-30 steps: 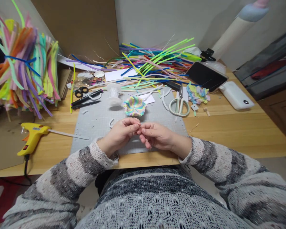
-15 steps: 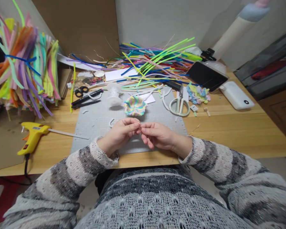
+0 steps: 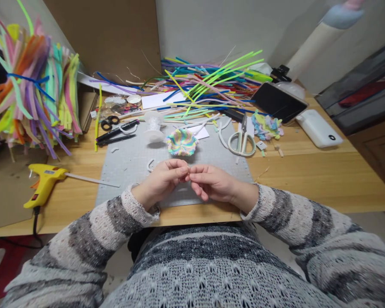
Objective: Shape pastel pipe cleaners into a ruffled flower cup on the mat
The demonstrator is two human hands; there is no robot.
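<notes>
My left hand (image 3: 168,176) and my right hand (image 3: 213,182) meet fingertip to fingertip above the near part of the grey cutting mat (image 3: 128,173). Both pinch at the same spot; whatever lies between the fingertips is too small to make out. Just beyond them sits a pastel striped, wavy-rimmed cup (image 3: 181,142) of fuzzy stems. A spool of clear thread (image 3: 154,128) stands to its left. Near my left fingers lies a short curled white stem piece (image 3: 150,165). White-handled scissors (image 3: 241,143) rest at the mat's right edge.
A yellow glue gun (image 3: 45,184) with a glue stick lies at left, below a bundle of coloured pipe cleaners (image 3: 32,85). More loose pipe cleaners (image 3: 208,85) are piled at the back. A phone (image 3: 279,102), a white power bank (image 3: 319,128), black scissors (image 3: 110,122) and pens (image 3: 117,131) lie around the mat.
Hardly anything differs. My fingertips stay pinched together, with only a very slight shift of the right hand; the things on the table have not moved.
</notes>
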